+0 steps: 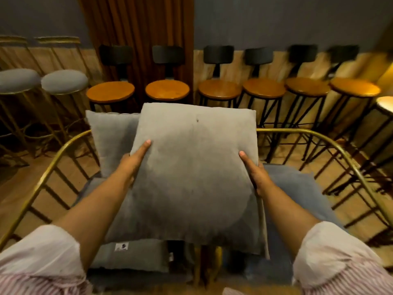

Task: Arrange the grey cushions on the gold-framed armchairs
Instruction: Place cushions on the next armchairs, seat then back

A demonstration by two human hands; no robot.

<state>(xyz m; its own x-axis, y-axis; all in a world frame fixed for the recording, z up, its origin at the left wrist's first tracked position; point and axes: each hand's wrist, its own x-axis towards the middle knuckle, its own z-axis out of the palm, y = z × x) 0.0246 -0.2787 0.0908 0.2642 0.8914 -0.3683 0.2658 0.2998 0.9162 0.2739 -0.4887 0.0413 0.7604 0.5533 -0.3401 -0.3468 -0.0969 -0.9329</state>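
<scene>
Beyond the hands, six round wooden stools with black backrests line the wall. Further left stand two grey-padded stools on gold legs. A brown curtain hangs behind them, above wooden flooring.

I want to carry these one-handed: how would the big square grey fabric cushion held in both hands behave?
The big grey fabric cushion probably weighs little: the left hand and right hand merely press its edges. It looks soft yet holds its square shape. One-handed, it would likely droop somewhat.
</scene>
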